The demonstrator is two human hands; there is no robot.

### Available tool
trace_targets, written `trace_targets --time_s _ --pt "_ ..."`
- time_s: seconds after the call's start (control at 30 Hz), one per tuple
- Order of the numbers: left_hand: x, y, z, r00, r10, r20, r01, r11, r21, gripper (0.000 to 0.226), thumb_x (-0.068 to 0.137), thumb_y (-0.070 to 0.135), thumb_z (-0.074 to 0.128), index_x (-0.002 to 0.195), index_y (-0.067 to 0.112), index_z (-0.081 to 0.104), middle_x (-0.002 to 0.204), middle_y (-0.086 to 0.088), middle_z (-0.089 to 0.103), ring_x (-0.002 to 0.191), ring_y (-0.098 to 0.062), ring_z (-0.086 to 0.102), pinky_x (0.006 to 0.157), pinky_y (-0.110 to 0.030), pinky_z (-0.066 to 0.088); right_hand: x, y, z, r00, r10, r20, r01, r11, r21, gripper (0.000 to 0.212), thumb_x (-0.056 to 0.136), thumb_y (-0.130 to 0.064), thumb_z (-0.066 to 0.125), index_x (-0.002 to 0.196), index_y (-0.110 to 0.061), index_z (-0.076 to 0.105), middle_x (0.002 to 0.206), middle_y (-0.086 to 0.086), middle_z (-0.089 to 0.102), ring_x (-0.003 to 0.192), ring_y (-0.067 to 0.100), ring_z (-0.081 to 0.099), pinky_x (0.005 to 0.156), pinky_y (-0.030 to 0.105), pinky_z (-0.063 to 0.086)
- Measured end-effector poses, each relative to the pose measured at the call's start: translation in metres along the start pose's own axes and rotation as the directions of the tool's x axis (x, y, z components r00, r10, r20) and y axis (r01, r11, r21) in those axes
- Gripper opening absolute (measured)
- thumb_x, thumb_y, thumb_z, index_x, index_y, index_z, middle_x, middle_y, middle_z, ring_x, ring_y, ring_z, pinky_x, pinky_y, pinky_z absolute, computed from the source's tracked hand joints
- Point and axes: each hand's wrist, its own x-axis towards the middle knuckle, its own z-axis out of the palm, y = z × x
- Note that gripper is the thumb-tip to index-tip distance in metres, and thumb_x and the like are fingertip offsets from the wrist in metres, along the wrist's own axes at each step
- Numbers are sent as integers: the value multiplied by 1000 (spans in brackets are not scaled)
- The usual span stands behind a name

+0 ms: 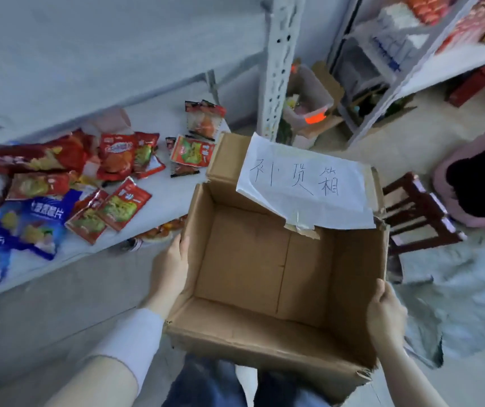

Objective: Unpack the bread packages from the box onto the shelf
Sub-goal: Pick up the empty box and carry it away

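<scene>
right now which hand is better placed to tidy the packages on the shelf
Left. The left hand grips the box wall beside the shelf where the packages lie; the right hand grips the opposite wall, away from it.

Single head-worn view, steeply downward, close above the box [244, 259], shelf [168, 201] at left.
</scene>
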Motion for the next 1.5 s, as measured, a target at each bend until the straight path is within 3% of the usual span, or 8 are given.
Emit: trace_targets --time_s 0.17,0.3,0.47,0.63,0.83,1.0,1.2,1.5 --pt "-36 -130 -78 956 -238 -169 233 971 -50 43 100 29 31 130 4 50 101 -31 65 91 -45 61 78 -44 45 -75 -86 62 960 -225 167 246 963 -112 42 100 -30 26 120 -4 53 104 31 61 100 47 53 82 47 41" --pt "-87 -227 -137 833 -466 -297 425 884 -196 39 101 26 31 124 3 53 99 -32 65 91 -46 61 74 -42 43 -149 -160 129 832 -445 332 513 845 -151 40 101 -25 27 110 4 54 103 33 61 98 48 54 79 45 39" --pt "-164 -332 -176 583 -744 -327 622 667 -410 47 100 33 23 124 5 52 103 -23 66 94 -41 61 81 -44 46 -247 -234 223 588 -586 558 774 607 -180 40 101 -23 26 114 4 52 109 32 60 103 47 54 80 43 40" --pt "-242 -387 -203 296 -850 -435 600 520 -607 36 101 22 32 122 4 55 110 -23 64 101 -42 60 86 -45 46 -360 -279 301 295 -625 723 931 357 -72 40 101 -24 28 123 0 51 118 32 57 110 48 51 91 46 40" --pt "-326 -433 -218 -89 -921 -380 628 244 -739 41 101 28 27 127 9 52 107 -28 64 96 -48 59 85 -49 46 -505 -296 372 -120 -606 787 984 34 176 37 100 -17 31 122 6 50 119 34 55 111 49 50 92 47 38" --pt "-386 -485 -225 -307 -902 -304 528 104 -843 40 101 30 27 120 7 53 104 -30 64 95 -48 57 79 -47 43 -626 -285 420 -365 -537 761 928 -147 341 38 101 -18 29 119 6 52 113 35 58 106 48 53 88 46 39" --pt "-436 -589 -243 -396 -884 -249 485 29 -874 40 101 29 26 120 6 52 99 -30 64 90 -48 57 69 -42 36 -756 -253 485 -399 -457 795 916 -163 366 43 101 -27 25 123 1 50 119 26 57 110 42 52 92 43 40" --pt "-440 -739 -244 -371 -910 -184 477 -17 -879 41 101 32 25 119 8 53 91 -26 64 84 -44 58 71 -44 43 -848 -217 590 -322 -449 833 946 -179 269 45 101 -27 23 127 -1 48 125 23 53 117 37 49 96 43 38"
